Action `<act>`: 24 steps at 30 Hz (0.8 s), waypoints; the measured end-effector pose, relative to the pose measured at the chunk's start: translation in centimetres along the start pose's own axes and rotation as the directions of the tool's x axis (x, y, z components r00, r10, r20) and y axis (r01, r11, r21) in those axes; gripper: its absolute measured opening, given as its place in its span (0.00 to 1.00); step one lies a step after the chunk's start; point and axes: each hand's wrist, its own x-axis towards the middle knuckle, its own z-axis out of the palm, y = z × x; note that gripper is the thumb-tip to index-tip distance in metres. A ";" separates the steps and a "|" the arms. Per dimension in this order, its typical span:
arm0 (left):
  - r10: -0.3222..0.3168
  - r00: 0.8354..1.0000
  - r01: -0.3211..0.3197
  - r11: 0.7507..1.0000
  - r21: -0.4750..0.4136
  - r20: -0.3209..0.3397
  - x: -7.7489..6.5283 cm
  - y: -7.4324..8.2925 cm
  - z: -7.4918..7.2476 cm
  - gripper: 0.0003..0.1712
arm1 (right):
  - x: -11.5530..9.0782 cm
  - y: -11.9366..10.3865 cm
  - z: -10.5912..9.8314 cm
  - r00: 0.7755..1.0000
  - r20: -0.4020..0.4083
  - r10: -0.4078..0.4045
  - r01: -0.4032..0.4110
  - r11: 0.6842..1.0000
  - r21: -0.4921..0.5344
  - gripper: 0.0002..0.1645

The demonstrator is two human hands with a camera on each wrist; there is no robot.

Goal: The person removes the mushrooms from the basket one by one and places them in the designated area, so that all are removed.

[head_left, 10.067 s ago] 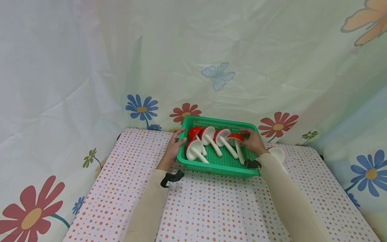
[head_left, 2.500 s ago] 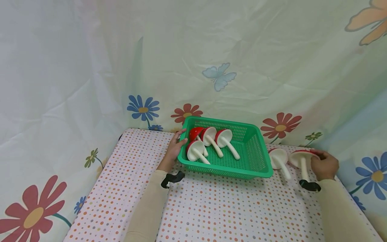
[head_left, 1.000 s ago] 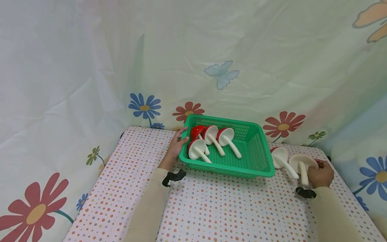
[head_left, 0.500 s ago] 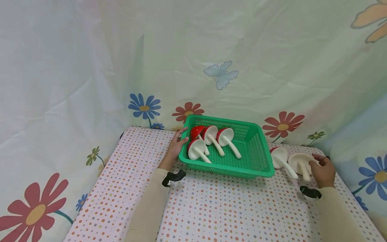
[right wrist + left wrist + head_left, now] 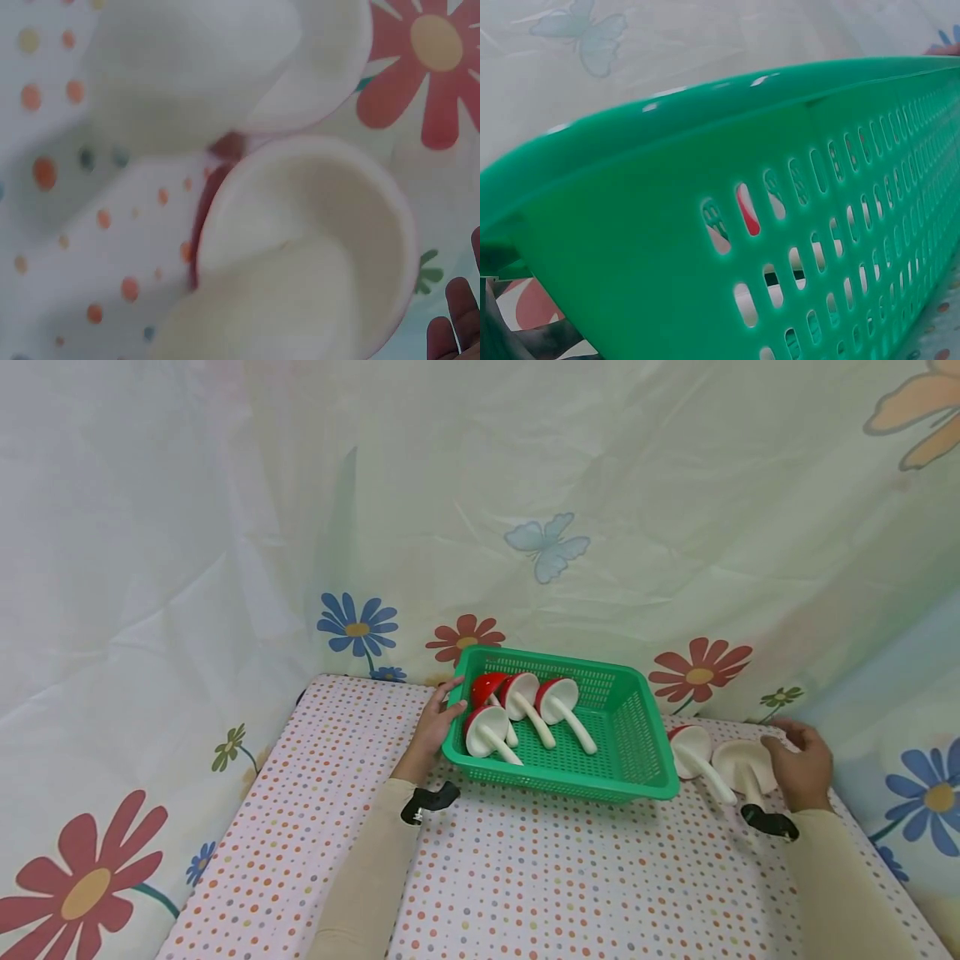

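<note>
My left hand (image 5: 433,722) holds the left end of the green plastic basket (image 5: 558,783), thumb at its rim. Four toy mushrooms with red caps and white stems, such as this toy mushroom (image 5: 558,702), lie in the basket's left and middle parts. Right of the basket, two more lie side by side on the table with white undersides up: the nearer-to-basket mushroom (image 5: 690,752) and the right-hand mushroom (image 5: 742,764). Beside that last cap is my right hand (image 5: 804,766), its fingers (image 5: 461,300) apart from the cap in the right wrist view.
A white cloth with coloured dots covers the table (image 5: 525,877). Behind it hangs a pale curtain (image 5: 420,527) printed with flowers and butterflies, close to the basket's far side. Another stretch of curtain (image 5: 900,693) borders the right table edge.
A mushroom has gone from the basket's right part to the table, beside the one lying there. My right hand has let go of it and drawn slightly back. The left hand stays at the basket.
</note>
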 end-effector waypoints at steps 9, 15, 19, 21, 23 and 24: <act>0.014 1.000 -0.013 1.000 -0.021 0.022 0.0 -0.2 -0.1 0.28 | -0.1 -1.7 1.4 0.970 -0.085 -0.226 0.238 0.957 0.168 0.25; 0.009 1.000 -0.008 1.000 -0.025 0.029 0.0 -0.1 -0.1 0.28 | -0.6 -3.9 2.1 0.949 0.031 -0.315 0.304 0.934 0.189 0.27; 0.012 1.000 -0.012 1.000 0.001 0.028 0.0 -0.1 -0.2 0.30 | -2.0 -6.1 2.2 0.921 0.107 -0.375 0.359 0.922 0.146 0.29; 0.011 0.999 -0.011 1.000 0.016 0.030 0.0 -0.1 -0.2 0.30 | -2.5 -6.9 2.5 0.897 0.123 -0.424 0.403 0.900 0.166 0.29; 0.014 0.999 -0.015 0.999 0.032 0.031 -0.5 0.7 -0.1 0.30 | -2.9 -7.7 2.8 0.885 0.137 -0.444 0.416 0.888 0.194 0.29; 0.016 1.000 -0.017 0.999 0.034 0.026 -0.6 0.7 -0.1 0.30 | -3.1 -8.0 3.0 0.869 0.146 -0.472 0.429 0.868 0.249 0.29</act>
